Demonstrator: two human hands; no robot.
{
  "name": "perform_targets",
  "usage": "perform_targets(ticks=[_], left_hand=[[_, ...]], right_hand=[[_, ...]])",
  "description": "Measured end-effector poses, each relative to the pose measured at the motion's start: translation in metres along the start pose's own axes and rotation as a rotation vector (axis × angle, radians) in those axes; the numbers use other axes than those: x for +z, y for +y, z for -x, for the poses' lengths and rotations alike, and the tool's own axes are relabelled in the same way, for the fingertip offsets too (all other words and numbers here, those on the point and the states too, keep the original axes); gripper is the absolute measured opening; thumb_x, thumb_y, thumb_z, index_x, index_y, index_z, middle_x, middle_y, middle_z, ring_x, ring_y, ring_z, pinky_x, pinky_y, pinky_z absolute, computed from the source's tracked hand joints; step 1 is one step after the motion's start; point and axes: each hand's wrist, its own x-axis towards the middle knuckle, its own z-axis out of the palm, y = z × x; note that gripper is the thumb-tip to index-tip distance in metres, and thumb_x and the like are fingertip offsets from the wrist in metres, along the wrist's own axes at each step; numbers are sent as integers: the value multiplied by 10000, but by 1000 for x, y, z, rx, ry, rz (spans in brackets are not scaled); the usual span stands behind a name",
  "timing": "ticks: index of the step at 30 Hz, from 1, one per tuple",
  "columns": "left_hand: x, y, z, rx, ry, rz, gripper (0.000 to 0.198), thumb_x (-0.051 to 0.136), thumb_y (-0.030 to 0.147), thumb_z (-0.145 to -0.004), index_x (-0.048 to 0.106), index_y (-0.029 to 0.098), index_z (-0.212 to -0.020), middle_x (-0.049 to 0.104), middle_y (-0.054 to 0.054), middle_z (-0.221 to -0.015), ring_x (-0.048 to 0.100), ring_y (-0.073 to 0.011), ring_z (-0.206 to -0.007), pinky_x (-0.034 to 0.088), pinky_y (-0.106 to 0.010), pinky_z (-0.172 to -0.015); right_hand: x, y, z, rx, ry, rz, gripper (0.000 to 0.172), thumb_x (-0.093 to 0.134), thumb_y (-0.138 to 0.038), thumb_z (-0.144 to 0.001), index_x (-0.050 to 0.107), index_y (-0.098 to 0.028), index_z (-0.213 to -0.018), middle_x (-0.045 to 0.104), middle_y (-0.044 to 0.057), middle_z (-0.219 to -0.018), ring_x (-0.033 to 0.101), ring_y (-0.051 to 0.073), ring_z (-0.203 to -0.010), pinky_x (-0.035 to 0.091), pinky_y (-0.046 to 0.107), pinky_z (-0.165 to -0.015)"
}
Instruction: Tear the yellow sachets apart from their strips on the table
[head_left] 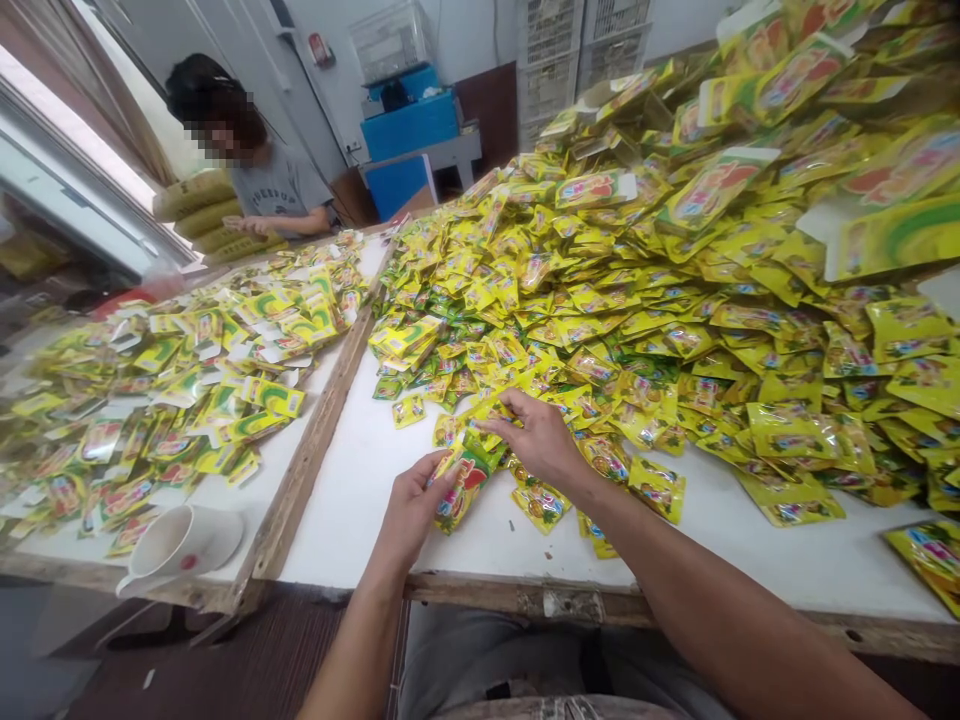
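A: What's the L grip doing?
B: Pinching a yellow/green carton, thumb laid over the printed face; other fingers mostly hidden. It's just above the worktop, nr the front edge.
A: Why tilted like that?
B: Prob. so its upper end points twd the R grip, which sits just beyond & to the right. Short reach between the two, I'd guess.
A: R grip pinching smth?
B: Thumb + index are close together at a yellow sachet. Can't tell if they've got it or only touch it.
A: Other sachets?
B: Big heap, starts right by the R grip, rises beyond it and to its right. Presumably placed there for easy reach. A few loose sachets lie just on the near side of that grip.
A: And the wooden strip?
B: Left of the L grip. Looks like a divider, to stop the carton pile on its far side mixing w/ the heap.
A: Cup?
B: Same side as the pile, well left of the L grip; prob. there to be clear of the elbows.
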Motion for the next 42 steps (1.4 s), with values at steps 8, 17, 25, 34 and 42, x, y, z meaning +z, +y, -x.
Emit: perform_targets(ticks=[8, 17, 25, 34, 42], left_hand=[[0, 5, 1, -70, 46, 236, 412, 760, 325, -656, 666, 144, -1014, 729, -63, -851, 656, -157, -685, 497, -238, -651], [-14, -7, 4, -18, 6, 146, 359, 729, 307, -703, 682, 162, -1029, 727, -54, -904, 658, -162, -769, 506, -252, -729], [-15, 1, 3, -28, 1, 138, 376, 717, 329, -713, 674, 161, -1046, 725, -56, -895, 652, -151, -717, 494, -231, -670], [-9, 1, 1, -63, 27, 185, 368, 741, 322, -684, 673, 148, -1001, 719, -39, -787, 647, -132, -659, 487, -215, -638], [-14, 9, 2, -181, -29, 83, 479, 785, 359, -600, 642, 140, -1001, 717, -82, -840, 663, -184, -706, 508, -261, -632]], right_hand=[[-3, -3, -2, 22, -98, -131, 420, 642, -502, -672, 345, -212, -608, 280, -60, -596, 297, 99, -571, 268, 224, -516], [3, 5, 3, -3, -257, 101, 411, 647, -383, -676, 334, -188, -496, 278, -68, -521, 279, 82, -529, 213, 231, -504], [6, -1, 7, 17, -242, -174, 121, 639, -298, -705, 632, -184, -744, 622, -3, -699, 561, 130, -658, 422, 246, -615], [14, -11, 20, 18, -397, -93, 328, 592, -275, -774, 503, -220, -1085, 666, -32, -699, 543, 111, -570, 381, 214, -544], [13, -10, 19, 55, -470, -210, 405, 555, -169, -746, 474, -213, -1141, 649, -19, -766, 573, 111, -652, 422, 217, -604]])
